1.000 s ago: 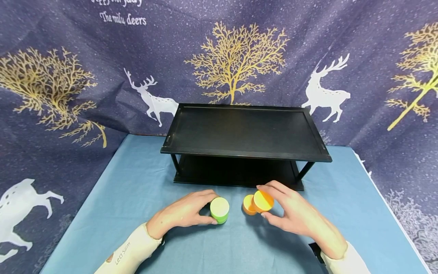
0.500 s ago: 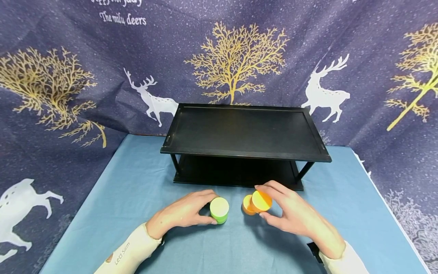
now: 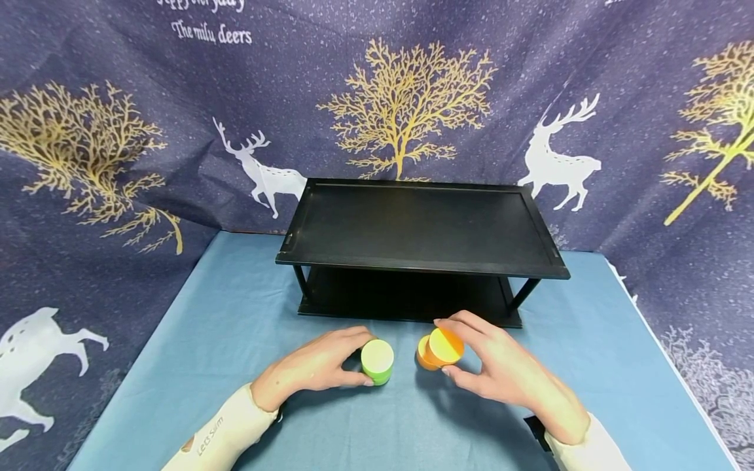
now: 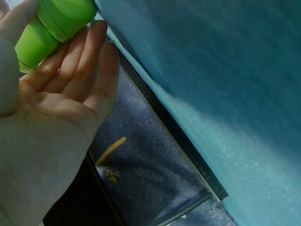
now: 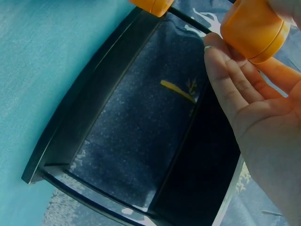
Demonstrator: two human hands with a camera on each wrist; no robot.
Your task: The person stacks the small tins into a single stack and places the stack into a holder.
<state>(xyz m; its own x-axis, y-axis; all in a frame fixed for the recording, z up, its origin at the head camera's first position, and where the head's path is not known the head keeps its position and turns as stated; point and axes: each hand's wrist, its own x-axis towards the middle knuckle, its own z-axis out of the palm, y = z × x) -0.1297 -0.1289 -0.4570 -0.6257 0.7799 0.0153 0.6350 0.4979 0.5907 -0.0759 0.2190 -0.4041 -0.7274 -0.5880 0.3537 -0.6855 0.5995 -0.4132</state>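
My left hand (image 3: 326,363) holds the upper of two stacked green cylinders, a pale-topped one (image 3: 377,356), between thumb and fingers. Beneath it shows the lower green cylinder (image 3: 379,379); the left wrist view has the upper piece (image 4: 35,44) against the palm side of the fingers. My right hand (image 3: 495,366) pinches an orange cylinder (image 3: 446,347), also seen with a rounded body in the right wrist view (image 5: 251,30). This piece overlaps a second orange cylinder (image 3: 424,358), which sits on the cloth just left of it.
A black two-tier shelf (image 3: 418,229) stands behind both hands, its lower board (image 3: 406,294) close to the right fingertips. Blue cloth (image 3: 235,288) covers the table. A dark tapestry (image 3: 448,118) with deer and gold trees hangs at the back and sides.
The right hand has shifted slightly left with its orange cylinder, which now covers more of the second orange one. My left hand and the green cylinders look unchanged.
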